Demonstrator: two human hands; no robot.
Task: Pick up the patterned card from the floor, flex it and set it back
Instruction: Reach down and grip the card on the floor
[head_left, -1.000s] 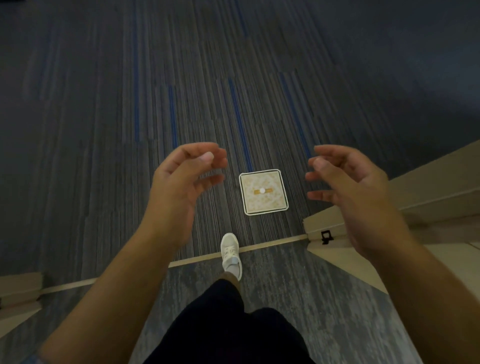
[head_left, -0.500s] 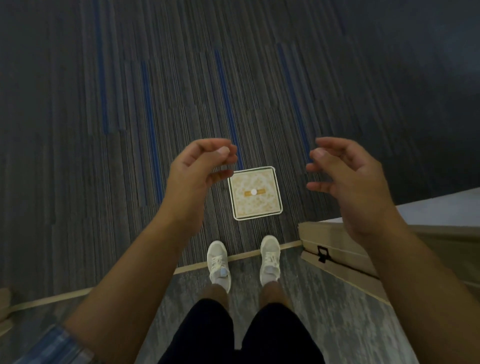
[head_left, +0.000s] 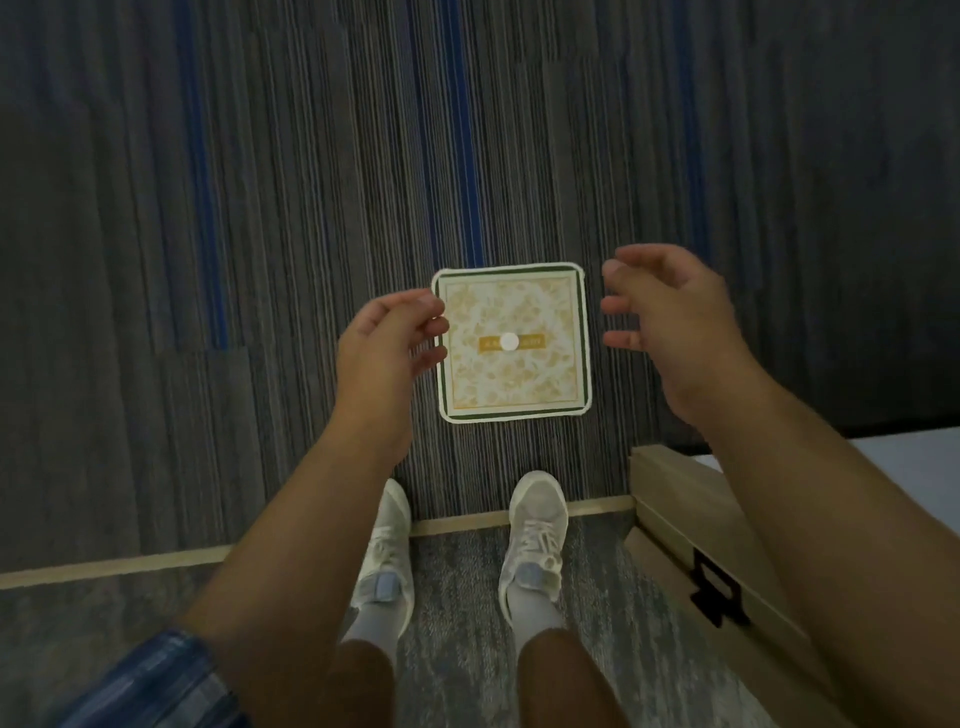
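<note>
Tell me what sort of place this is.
Probably an office or other commercial interior: striped grey-and-blue carpet tiles, a floor strip where two carpets meet, and light wooden furniture at the right.

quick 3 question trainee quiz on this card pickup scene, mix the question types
1. True or false: the card lies flat on the carpet.
2. Which hand overlaps the card's edge in the picture? A left hand B right hand C neither
3. Fill in: the white dot sits at the card's ____.

Key: 1 true; 2 A; 3 centre
</note>
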